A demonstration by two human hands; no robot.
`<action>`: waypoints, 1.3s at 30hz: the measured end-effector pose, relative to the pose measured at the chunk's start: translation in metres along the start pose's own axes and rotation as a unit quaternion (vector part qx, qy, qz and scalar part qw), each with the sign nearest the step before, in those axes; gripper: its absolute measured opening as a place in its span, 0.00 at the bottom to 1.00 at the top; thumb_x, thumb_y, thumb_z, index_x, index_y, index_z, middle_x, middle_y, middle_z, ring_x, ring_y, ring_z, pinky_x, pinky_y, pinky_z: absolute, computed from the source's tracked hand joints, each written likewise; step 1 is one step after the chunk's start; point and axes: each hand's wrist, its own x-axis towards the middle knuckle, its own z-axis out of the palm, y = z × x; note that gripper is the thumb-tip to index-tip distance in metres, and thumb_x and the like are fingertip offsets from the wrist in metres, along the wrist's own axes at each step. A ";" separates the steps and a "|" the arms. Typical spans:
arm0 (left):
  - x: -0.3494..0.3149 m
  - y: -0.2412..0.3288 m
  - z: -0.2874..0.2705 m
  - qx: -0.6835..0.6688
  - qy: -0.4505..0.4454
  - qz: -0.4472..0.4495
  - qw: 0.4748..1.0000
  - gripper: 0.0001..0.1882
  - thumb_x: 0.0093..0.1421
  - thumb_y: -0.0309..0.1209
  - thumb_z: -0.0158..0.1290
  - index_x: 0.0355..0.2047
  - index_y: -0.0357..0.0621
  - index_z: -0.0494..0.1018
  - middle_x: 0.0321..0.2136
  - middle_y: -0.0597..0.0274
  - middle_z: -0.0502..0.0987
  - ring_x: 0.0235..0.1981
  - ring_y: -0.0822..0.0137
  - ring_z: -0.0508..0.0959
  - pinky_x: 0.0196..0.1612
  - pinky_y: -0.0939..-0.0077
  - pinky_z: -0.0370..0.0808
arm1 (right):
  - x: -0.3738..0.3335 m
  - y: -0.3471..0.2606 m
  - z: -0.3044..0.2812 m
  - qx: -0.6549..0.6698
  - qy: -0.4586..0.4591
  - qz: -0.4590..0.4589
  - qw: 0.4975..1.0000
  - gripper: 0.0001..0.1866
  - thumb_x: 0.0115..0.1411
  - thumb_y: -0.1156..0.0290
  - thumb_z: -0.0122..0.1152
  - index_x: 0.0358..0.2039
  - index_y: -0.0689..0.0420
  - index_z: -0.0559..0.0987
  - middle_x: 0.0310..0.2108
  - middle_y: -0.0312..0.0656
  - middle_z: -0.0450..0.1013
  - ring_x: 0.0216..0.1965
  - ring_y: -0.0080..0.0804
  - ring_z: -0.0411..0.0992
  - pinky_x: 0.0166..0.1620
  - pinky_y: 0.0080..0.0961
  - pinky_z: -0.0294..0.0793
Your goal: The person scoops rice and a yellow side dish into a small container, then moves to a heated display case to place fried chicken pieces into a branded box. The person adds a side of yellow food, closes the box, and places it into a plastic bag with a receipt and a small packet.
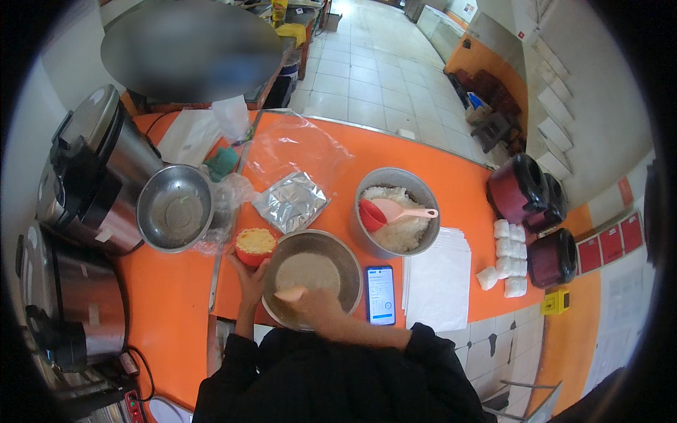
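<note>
My left hand (248, 282) has its fingers round a small red bowl (257, 254) filled with a pale yellow, crumbly food. Just right of it, a wide metal bowl (352, 262) sits at the table's near edge, with a thin pale layer on its bottom. Over that bowl, my right hand (314, 307) is closed and somewhat blurred. A pale pinkish shape (289, 293) sticks out at its fingers, and I cannot make out what it is. Farther right stands a metal pot (361, 236) of white rice, with a pink paddle (409, 212) and a red scoop (371, 216) on the rice.
A phone (381, 295) and a stack of white paper (438, 282) lie right of the metal bowl. Foil (293, 202) and clear plastic (300, 144) lie beyond it. Another metal bowl (175, 208) and large cookers (77, 296) stand left. White wrapped packs (509, 248) sit beside dark red cookers (518, 189).
</note>
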 end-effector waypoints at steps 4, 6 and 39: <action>-0.002 -0.009 -0.007 0.049 0.001 0.016 0.999 0.36 0.51 0.20 0.58 0.53 0.45 0.47 0.51 0.57 0.55 0.55 0.63 0.59 0.59 0.67 0.58 | -0.019 0.002 -0.048 0.031 -0.018 0.040 0.999 0.09 0.53 0.67 0.54 0.30 0.56 0.80 0.25 0.46 0.77 0.28 0.42 0.77 0.34 0.40 0.74; -0.002 -0.016 -0.011 0.040 0.010 0.006 0.999 0.37 0.51 0.20 0.58 0.54 0.46 0.47 0.52 0.57 0.55 0.55 0.63 0.59 0.59 0.67 0.58 | -0.012 0.048 -0.068 0.097 -0.087 0.145 0.981 0.12 0.50 0.63 0.57 0.29 0.57 0.80 0.26 0.49 0.76 0.29 0.42 0.77 0.34 0.40 0.75; -0.009 -0.013 0.000 -0.022 0.074 0.039 0.996 0.40 0.49 0.24 0.61 0.55 0.44 0.45 0.52 0.56 0.54 0.56 0.63 0.57 0.58 0.67 0.59 | 0.002 0.108 -0.028 0.637 -0.191 0.024 0.747 0.19 0.58 0.55 0.58 0.26 0.60 0.81 0.10 0.26 0.61 0.10 0.12 0.55 0.14 0.13 0.48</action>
